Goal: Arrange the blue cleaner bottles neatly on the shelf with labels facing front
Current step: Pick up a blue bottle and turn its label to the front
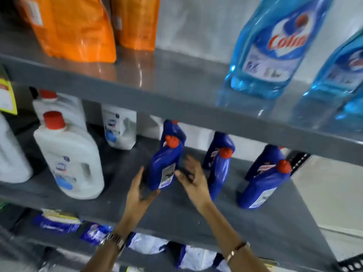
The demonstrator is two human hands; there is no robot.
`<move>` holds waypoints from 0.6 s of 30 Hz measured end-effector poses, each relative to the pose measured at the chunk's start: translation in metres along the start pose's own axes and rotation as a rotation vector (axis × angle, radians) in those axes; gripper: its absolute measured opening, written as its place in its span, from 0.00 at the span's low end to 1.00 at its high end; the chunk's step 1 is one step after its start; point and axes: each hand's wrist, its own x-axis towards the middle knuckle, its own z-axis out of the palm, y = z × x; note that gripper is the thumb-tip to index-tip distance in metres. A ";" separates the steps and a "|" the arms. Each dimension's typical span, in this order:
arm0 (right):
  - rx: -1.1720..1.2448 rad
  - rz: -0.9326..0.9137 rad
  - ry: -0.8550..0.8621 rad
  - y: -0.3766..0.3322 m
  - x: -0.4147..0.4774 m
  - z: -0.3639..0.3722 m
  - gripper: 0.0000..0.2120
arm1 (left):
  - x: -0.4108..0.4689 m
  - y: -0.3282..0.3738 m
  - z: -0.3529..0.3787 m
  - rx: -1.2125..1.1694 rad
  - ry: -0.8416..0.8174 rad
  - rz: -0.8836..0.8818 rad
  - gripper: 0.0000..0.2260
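Observation:
Several dark blue cleaner bottles with red caps stand on the grey middle shelf [176, 213] in three front-and-back pairs. The front left bottle [163, 167] shows a white printed label, with another bottle [172, 128] behind it. My left hand [137, 191] cups this bottle's lower left side, thumb at its base. My right hand [193, 179] is just to its right, fingers spread and blurred, thumb touching the label edge. The middle pair's front bottle [220, 173] stands behind my right hand. The right pair's front bottle [263, 185] leans a little.
White jugs with red caps [72, 161] fill the left of the same shelf. The upper shelf's edge [176, 103] hangs low above the bottles and carries light blue Colin bottles [275, 46] and orange pouches [74, 28]. Blue-and-white packets [59, 222] lie on the shelf below.

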 end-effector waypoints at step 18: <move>0.124 0.137 -0.146 -0.024 0.055 -0.003 0.22 | 0.040 -0.004 -0.003 0.046 -0.128 -0.055 0.20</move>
